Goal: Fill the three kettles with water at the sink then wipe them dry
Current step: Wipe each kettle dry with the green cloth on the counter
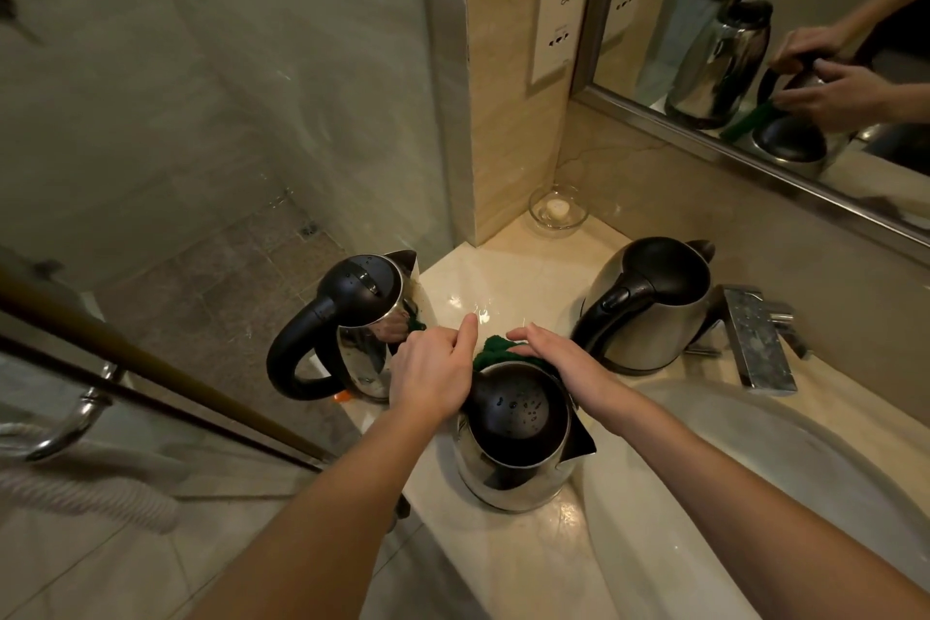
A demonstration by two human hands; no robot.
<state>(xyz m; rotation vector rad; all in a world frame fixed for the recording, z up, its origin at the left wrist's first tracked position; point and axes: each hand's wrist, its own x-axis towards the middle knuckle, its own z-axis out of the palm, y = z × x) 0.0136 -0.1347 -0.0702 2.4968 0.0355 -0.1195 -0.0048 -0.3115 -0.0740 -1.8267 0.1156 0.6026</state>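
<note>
L kettle [370, 317] at counter [495, 274] edge, mid kettle [513, 473] gripped

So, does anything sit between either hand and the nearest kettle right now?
Only the green cloth, under the right hand against the near kettle. The left hand grips it directly.
</note>
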